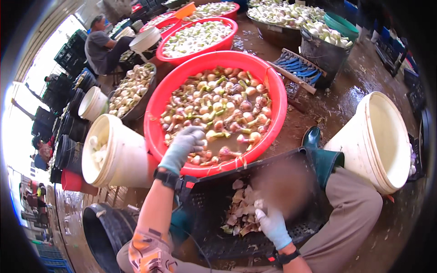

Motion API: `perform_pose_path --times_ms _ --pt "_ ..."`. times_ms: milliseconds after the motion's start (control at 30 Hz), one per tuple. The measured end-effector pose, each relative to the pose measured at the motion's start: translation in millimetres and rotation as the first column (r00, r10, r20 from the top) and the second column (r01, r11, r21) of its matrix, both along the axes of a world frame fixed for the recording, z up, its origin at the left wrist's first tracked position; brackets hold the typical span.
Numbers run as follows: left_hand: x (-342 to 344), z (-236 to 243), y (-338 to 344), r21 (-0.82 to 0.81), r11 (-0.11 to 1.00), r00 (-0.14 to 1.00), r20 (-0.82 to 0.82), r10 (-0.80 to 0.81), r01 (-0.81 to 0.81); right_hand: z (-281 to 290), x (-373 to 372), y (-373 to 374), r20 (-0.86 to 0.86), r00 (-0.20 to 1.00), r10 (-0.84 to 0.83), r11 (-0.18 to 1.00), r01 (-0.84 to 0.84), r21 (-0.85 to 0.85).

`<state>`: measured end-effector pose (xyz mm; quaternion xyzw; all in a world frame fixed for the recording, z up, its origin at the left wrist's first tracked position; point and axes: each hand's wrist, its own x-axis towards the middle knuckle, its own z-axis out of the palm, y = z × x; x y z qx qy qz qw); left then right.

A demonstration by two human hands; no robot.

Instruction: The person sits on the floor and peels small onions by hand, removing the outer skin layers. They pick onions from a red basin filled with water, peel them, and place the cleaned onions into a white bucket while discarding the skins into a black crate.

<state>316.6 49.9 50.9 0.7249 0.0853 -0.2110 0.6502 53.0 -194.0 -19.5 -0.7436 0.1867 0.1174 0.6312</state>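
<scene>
My left hand (184, 144), in a pale glove, reaches over the near rim of a big red basin (281, 100). Its fingers are apart and hold nothing that I can see, just above garlic bulbs (218, 107) with reddish skins and cut green stems that fill the basin. My right hand (274, 229), gloved too, is closed above a black plastic crate (207, 227) between my legs. A whitish lump shows at its fingertips, but a blurred patch hides what it grips. Loose garlic skins (241, 211) lie heaped on the crate beside that hand.
White buckets stand left (132, 150) and right (350, 136); the left one holds pale bulbs. A black bucket (109, 232) lies tipped near my left leg. Behind are more red basins (227, 43) of garlic and a slatted stool (298, 68). A person (100, 48) sits far left.
</scene>
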Motion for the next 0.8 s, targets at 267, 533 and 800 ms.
perform_pose_path --times_ms 267,533,800 --pt "72.7 -192.1 0.7 0.432 0.22 0.346 -0.238 -0.907 0.875 2.6 14.7 15.1 0.13 0.989 0.068 0.996 -0.058 -0.072" --pt "45.7 -79.6 -26.0 0.242 0.757 0.792 -0.26 -0.552 0.607 4.2 6.8 7.1 0.231 0.973 0.008 0.989 0.026 -0.144" --pt "-152.0 43.7 -70.3 -0.195 0.981 0.998 -0.069 -0.017 0.003 126.4 7.1 -17.2 0.114 0.959 0.26 0.965 -0.263 0.013"
